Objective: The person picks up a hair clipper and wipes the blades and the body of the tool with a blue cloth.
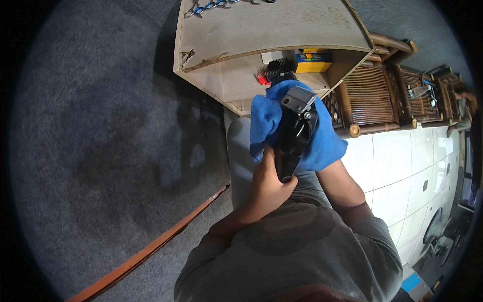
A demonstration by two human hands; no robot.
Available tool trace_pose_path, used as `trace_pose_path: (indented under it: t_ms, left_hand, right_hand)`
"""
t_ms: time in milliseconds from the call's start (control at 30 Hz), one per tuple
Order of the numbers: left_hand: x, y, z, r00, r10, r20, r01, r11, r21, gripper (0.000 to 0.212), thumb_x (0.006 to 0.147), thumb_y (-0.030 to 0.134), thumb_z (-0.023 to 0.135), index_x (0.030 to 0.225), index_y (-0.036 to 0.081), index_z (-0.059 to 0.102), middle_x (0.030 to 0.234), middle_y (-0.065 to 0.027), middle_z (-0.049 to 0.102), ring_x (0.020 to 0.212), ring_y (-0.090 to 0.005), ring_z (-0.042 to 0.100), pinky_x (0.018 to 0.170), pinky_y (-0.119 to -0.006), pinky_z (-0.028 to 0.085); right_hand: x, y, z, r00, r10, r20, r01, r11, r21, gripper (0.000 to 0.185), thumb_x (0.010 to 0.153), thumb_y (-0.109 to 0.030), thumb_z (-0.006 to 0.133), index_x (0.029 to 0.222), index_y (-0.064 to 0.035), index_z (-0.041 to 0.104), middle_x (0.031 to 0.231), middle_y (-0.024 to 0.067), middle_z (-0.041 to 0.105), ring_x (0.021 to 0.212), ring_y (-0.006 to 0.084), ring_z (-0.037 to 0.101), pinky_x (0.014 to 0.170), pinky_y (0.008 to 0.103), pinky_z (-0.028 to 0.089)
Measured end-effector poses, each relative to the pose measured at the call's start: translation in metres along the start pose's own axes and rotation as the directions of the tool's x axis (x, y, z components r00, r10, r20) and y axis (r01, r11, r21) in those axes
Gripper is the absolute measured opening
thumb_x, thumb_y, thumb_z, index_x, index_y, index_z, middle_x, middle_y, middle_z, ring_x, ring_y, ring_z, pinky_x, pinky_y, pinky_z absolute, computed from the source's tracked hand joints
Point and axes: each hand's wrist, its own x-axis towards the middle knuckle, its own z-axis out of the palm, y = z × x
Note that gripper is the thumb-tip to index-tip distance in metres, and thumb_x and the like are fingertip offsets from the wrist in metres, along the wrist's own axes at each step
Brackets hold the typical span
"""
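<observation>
A black hair clipper point(292, 137) with a metal blade head is held up before my torso, its blade end pointing away from me. My left hand point(274, 181) is closed around the lower end of its body, the thumb along one side. A blue cloth point(320, 145) lies behind and around the clipper. The cloth covers my right hand, so only the wrist and forearm show; its fingers and grip are hidden. Just beyond the cloth, black clipper guard combs point(279, 68) and a red one point(263, 80) lie in the open shelf of a wooden cabinet.
The cabinet point(271, 34) has a chipped top bearing several scissors point(217, 5). A yellow and blue box point(313, 63) sits in its shelf. Bamboo chairs point(368, 94) stand at the right, one holding a clear bottle point(419, 91). A person point(463, 105) is at the far right.
</observation>
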Motion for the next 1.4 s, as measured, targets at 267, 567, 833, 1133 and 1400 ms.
trace_pose_path:
  t_ms: [267, 567, 833, 1133, 1400]
  left_hand:
    - [0.000, -0.003, 0.003, 0.995, -0.102, 0.016, 0.102, 0.995, -0.009, 0.052, 0.064, 0.005, 0.065, 0.105, -0.004, 0.034, 0.080, -0.0248, 0.056, 0.075, -0.0422, 0.057, 0.061, -0.043, 0.045]
    - [0.002, 0.013, 0.005, 0.984, -0.173, 0.028, 0.168, 0.976, 0.141, 0.047, 0.064, 0.006, 0.065, 0.100, -0.001, 0.035, 0.079, -0.0205, 0.057, 0.076, -0.0382, 0.060, 0.064, -0.040, 0.046]
    - [0.001, -0.004, 0.003, 1.000, 0.008, -0.004, -0.008, 0.999, 0.046, 0.055, 0.066, 0.003, 0.063, 0.113, -0.002, 0.034, 0.079, -0.0160, 0.056, 0.072, -0.0308, 0.060, 0.062, -0.036, 0.046]
    - [0.008, -0.027, -0.012, 0.644, 0.347, 0.682, 0.676, 0.160, -0.719, 0.047, 0.067, 0.007, 0.061, 0.108, 0.007, 0.039, 0.066, -0.0007, 0.043, 0.054, -0.0069, 0.036, 0.048, -0.021, 0.029]
    - [0.014, -0.028, -0.010, 0.599, 0.521, 0.608, 0.742, -0.074, -0.667, 0.039, 0.067, 0.006, 0.061, 0.095, 0.005, 0.035, 0.057, 0.0009, 0.039, 0.041, -0.0010, 0.027, 0.038, -0.019, 0.019]
  right_hand:
    - [0.010, -0.010, 0.008, 0.892, 0.449, 0.043, -0.301, 0.521, 0.799, 0.049, 0.075, -0.014, 0.065, 0.118, -0.0007, 0.044, 0.110, 0.0115, 0.052, 0.095, 0.0188, 0.054, 0.086, 0.0292, 0.043]
    - [-0.004, -0.010, 0.012, 0.928, 0.272, -0.255, -0.194, 0.937, 0.291, 0.048, 0.073, -0.013, 0.066, 0.113, -0.0009, 0.043, 0.103, 0.0116, 0.053, 0.089, 0.0178, 0.055, 0.080, 0.0286, 0.044]
    - [-0.004, 0.007, -0.007, 0.996, 0.023, -0.082, -0.032, 0.993, -0.117, 0.051, 0.066, -0.009, 0.069, 0.108, -0.0002, 0.042, 0.100, 0.0124, 0.052, 0.087, 0.0182, 0.054, 0.078, 0.0283, 0.044]
    - [0.012, 0.009, -0.013, 0.996, 0.080, 0.050, -0.091, 0.948, 0.304, 0.033, 0.091, -0.031, 0.035, 0.089, 0.0006, 0.045, 0.090, 0.0112, 0.057, 0.075, 0.0152, 0.053, 0.072, 0.0309, 0.045]
    - [0.021, -0.040, -0.026, 0.993, 0.067, 0.099, -0.038, 0.962, -0.270, 0.034, 0.071, -0.003, 0.063, 0.104, 0.0021, 0.056, 0.106, 0.0109, 0.058, 0.086, 0.0150, 0.057, 0.076, 0.0259, 0.045]
